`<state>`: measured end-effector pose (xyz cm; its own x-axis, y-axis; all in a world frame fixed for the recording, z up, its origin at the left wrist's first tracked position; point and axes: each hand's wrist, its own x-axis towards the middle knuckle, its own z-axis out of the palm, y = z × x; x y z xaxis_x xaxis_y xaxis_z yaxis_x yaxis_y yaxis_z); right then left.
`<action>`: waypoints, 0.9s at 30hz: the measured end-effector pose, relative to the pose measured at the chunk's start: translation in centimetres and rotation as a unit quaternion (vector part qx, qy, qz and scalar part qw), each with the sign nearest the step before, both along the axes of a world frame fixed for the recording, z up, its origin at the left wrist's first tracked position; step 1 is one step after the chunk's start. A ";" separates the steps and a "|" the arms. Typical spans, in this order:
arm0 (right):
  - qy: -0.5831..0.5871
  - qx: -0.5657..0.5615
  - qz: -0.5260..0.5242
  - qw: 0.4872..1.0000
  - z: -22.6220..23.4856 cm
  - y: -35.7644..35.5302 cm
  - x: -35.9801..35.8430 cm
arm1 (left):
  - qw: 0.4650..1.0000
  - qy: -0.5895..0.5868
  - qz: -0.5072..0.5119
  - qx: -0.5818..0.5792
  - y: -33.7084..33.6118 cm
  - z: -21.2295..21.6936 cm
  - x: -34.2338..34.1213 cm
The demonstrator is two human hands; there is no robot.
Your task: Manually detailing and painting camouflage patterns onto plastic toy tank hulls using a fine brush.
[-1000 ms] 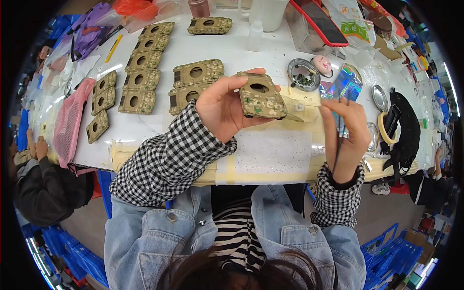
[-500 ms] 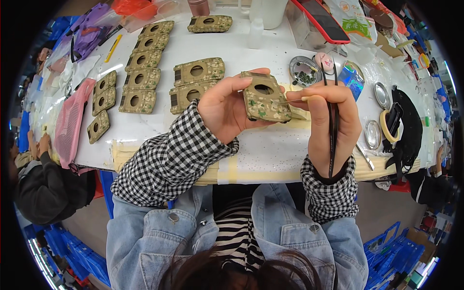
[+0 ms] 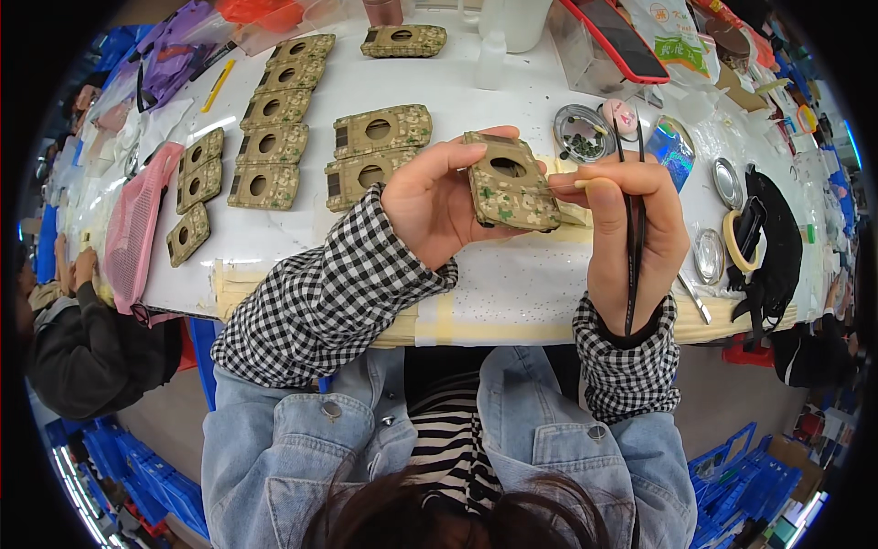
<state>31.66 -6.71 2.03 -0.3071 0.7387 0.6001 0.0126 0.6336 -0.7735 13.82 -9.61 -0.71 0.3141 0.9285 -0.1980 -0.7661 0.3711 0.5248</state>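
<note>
Left grip: the left hand (image 3: 430, 206) is clamped on a camouflage-patterned plate (image 3: 510, 183) — thumb along the top edge, fingers behind and under it — raised above the table (image 3: 512, 274) in front of the chest.
Right grip: the right hand (image 3: 631, 220) is closed around black tweezers (image 3: 631, 238), held upright with the tips pointing away; the forefinger reaches left and touches the plate's right edge.
Handling: the plate looks rigid, flat and light (probably a moulded panel with a round hole near its top), so an edge pinch should hold it; the printed face may be smooth and a little slippery, so edges and corners seem the safer hold.
Pose: both forearms rise from the lower edge in checked sleeves, wrists bent inward — palms roughly facing each other.
Nearby: more matching plates (image 3: 274, 137) lie in rows on the table to the left; a round dish of small dark parts (image 3: 583, 133) sits just beyond the right hand.
</note>
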 end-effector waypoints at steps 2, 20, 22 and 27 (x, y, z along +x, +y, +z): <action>-0.002 0.002 -0.003 1.000 0.0 0.0 0.0 | 1.000 0.001 -0.001 0.000 0.0 0.0 0.0; 0.007 -0.019 0.009 1.000 0.1 -0.1 0.2 | 1.000 0.008 -0.003 0.005 0.0 0.0 0.0; 0.038 -0.049 0.019 0.998 0.2 -0.2 0.4 | 1.000 0.012 -0.006 0.005 0.0 0.1 0.1; -0.005 -0.009 -0.121 0.993 0.2 0.3 2.8 | 1.000 0.013 0.005 0.001 -0.1 0.7 0.0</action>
